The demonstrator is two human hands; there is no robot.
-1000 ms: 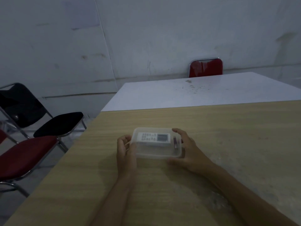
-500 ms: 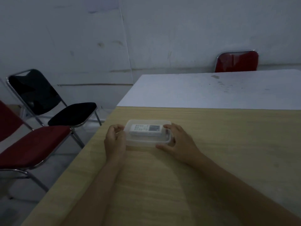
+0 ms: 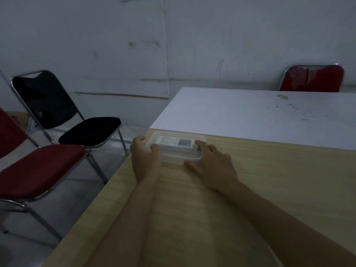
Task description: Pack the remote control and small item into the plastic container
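A clear plastic container [image 3: 181,158] with its lid on sits at the far left corner of the wooden table [image 3: 269,189]. Inside it lies a white remote control [image 3: 174,144], buttons and dark screen facing up. A small dark item [image 3: 198,150] shows dimly at the container's right end, partly hidden by my fingers. My left hand [image 3: 145,158] grips the container's left end, thumb on the lid. My right hand [image 3: 210,162] holds the right end, fingers over the lid's edge and thumb along the front wall.
A white table [image 3: 260,116] abuts the wooden one at the far side, with a red chair [image 3: 313,78] behind it. To the left, off the table's edge, stand a black folding chair [image 3: 63,116] and a red one [image 3: 38,170].
Both hands have slid the container away from me and to the left, up to the table's far left corner. The view has swung left.
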